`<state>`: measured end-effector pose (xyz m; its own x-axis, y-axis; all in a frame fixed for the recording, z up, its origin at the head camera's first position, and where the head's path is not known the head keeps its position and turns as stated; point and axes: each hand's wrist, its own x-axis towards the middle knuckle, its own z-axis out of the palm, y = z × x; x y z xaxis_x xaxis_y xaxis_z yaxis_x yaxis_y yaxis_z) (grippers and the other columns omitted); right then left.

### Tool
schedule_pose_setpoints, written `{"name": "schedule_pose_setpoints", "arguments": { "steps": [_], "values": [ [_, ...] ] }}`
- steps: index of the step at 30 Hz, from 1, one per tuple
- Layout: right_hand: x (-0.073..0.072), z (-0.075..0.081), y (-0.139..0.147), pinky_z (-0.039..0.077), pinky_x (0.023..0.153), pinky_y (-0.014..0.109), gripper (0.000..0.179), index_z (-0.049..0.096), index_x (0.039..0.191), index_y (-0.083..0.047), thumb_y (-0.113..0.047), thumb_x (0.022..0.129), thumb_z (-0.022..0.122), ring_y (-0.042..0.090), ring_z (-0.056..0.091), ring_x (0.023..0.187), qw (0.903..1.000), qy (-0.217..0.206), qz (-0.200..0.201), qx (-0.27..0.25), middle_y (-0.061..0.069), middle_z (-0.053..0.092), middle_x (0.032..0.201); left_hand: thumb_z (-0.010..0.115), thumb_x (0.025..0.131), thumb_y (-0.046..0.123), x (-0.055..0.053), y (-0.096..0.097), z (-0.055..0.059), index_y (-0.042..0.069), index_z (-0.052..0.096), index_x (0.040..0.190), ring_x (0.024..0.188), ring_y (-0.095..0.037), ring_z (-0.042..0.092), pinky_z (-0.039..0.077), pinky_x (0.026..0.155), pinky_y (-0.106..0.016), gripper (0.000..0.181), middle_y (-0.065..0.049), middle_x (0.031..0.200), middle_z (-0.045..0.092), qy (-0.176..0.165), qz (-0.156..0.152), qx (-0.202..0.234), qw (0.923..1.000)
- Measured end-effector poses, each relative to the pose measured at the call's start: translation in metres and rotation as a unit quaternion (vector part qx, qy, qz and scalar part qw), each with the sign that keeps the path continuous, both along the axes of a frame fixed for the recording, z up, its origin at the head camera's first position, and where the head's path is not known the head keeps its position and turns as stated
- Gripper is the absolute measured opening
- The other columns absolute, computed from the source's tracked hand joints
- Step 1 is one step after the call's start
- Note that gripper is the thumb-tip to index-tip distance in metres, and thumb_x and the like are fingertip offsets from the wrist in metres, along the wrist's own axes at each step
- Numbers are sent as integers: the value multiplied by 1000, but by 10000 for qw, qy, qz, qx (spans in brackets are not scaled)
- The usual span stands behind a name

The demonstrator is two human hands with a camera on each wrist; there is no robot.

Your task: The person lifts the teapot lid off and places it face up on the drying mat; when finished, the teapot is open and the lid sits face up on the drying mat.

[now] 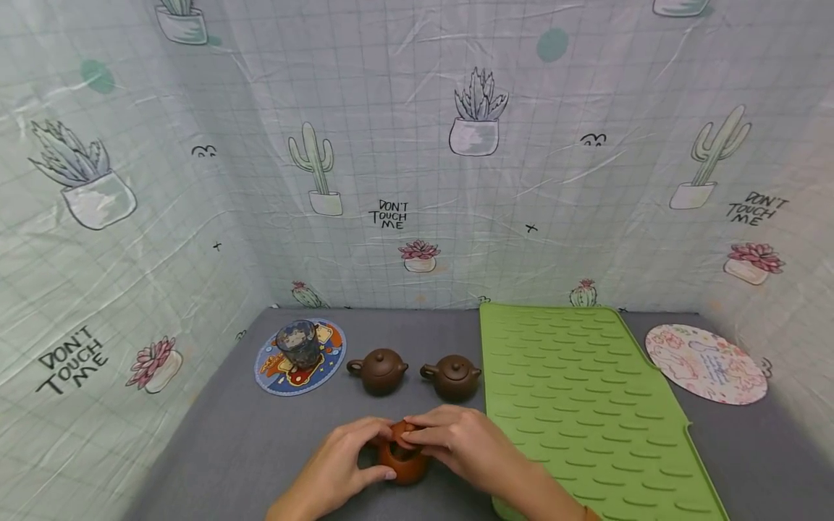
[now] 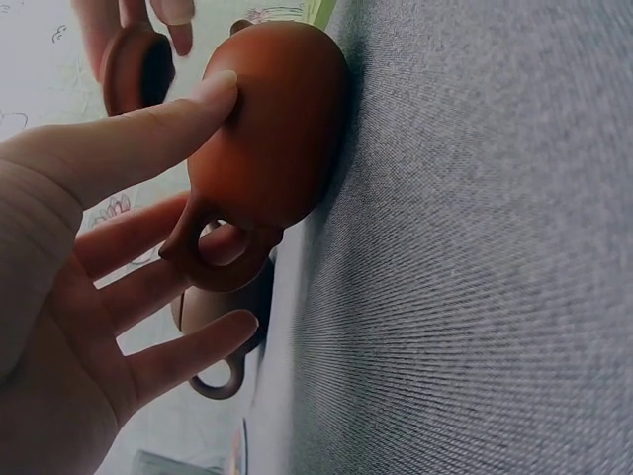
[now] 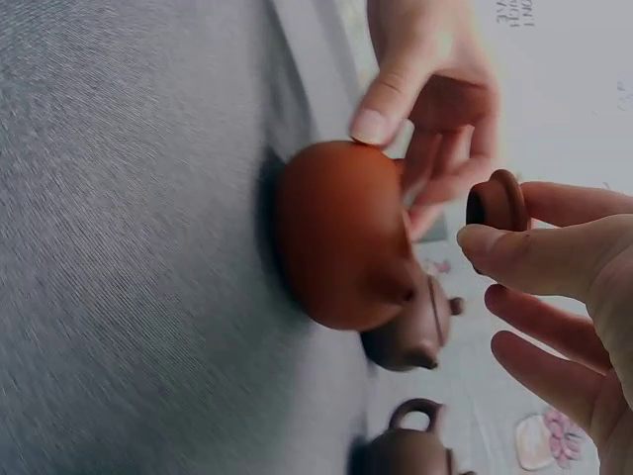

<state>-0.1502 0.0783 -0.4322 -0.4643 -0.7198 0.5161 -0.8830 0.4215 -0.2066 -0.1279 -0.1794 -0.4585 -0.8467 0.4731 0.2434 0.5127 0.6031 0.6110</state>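
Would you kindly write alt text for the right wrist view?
A right hand pinches a small brown lid, apart from an orange-brown teapot that a left hand holds. Two darker brown teapots stand behind it on a grey cloth; the scene appears turned sideways.

On my feeds I log: orange teapot (image 2: 282, 129), smooth, matt, clay by look; lid (image 3: 510, 202), similar finish. Brown teapots (image 1: 382, 375), clay-like, low sheen. Grey cloth (image 2: 475, 247), woven, matt. Green mat (image 1: 586, 394), rubbery-looking, ridged. Backdrop (image 1: 417, 174), creased sheeting, faint gloss.
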Motion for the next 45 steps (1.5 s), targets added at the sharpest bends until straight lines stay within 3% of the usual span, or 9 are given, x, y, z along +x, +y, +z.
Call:
{"name": "schedule_pose_setpoints", "arguments": {
  "steps": [5, 16, 22, 24, 27, 30, 34, 38, 45],
  "values": [
    [-1, 11, 13, 57, 82, 16, 36, 79, 113, -22, -13, 79, 85, 10, 73, 100, 9988, 298, -15, -393, -2, 78, 118, 88, 78, 26, 1, 1, 0, 22, 72, 102, 109, -15, 71, 59, 92, -31, 30, 5, 125, 71, 259, 5, -167, 9995],
    [7, 40, 67, 53, 71, 12, 45, 79, 114, -27, -9, 73, 87, 10, 72, 92, 9949, 455, -530, -725, -3, 78, 118, 88, 77, 29, 1, 0, 1, 26, 73, 97, 110, -15, 72, 59, 95, -34, 26, 6, 124, 73, 114, 85, -263, 9996],
    [11, 42, 95, 55, 73, 14, 30, 79, 114, -26, -19, 85, 82, 10, 73, 92, 9905, 719, -788, -869, -5, 79, 112, 88, 76, 31, 0, -1, 4, 25, 73, 96, 109, -15, 72, 59, 94, -35, 26, 5, 122, 74, 21, 24, -401, 9992],
    [11, 42, 101, 56, 74, 15, 21, 79, 114, -26, -29, 94, 72, 10, 73, 92, 9898, 739, -868, -849, -6, 79, 111, 89, 75, 30, -1, 0, 6, 24, 74, 95, 109, -16, 72, 59, 94, -36, 26, 5, 121, 74, 73, 27, -470, 9989],
    [11, 39, 108, 55, 75, 15, 27, 78, 115, -27, -39, 101, 59, 10, 73, 93, 9901, 707, -917, -790, -8, 79, 112, 90, 74, 29, -3, 1, 9, 24, 74, 94, 109, -16, 72, 59, 94, -36, 26, 5, 121, 75, 123, 39, -527, 9985],
    [11, 34, 114, 55, 74, 15, 24, 78, 114, -28, -29, 90, 76, 11, 73, 93, 9908, 624, -935, -747, -7, 79, 112, 90, 74, 29, -3, 2, 10, 24, 74, 94, 109, -16, 72, 59, 93, -36, 26, 5, 121, 75, 154, 40, -562, 9983],
    [12, 26, 118, 55, 83, 12, 54, 78, 114, -27, -6, 66, 89, 13, 75, 95, 9919, 455, -980, -667, -5, 79, 112, 90, 74, 30, -4, 2, 11, 24, 74, 94, 109, -16, 72, 59, 93, -36, 26, 5, 121, 75, 154, 78, -630, 9979],
    [14, 15, 120, 51, 92, 8, 57, 77, 117, -24, -4, 65, 89, 14, 77, 98, 9932, 243, -976, -592, -2, 79, 114, 90, 74, 30, -4, 1, 12, 25, 74, 94, 109, -16, 72, 58, 93, -37, 26, 6, 121, 74, 87, 138, -702, 9974],
    [20, -5, 124, 51, 88, 5, 50, 76, 116, -21, -5, 71, 87, 9, 76, 94, 9935, -107, -1025, -488, -7, 79, 105, 90, 73, 31, -4, 2, 12, 25, 74, 94, 108, -15, 72, 59, 92, -36, 27, 7, 121, 74, 67, 139, -730, 9972]
  ]
}}
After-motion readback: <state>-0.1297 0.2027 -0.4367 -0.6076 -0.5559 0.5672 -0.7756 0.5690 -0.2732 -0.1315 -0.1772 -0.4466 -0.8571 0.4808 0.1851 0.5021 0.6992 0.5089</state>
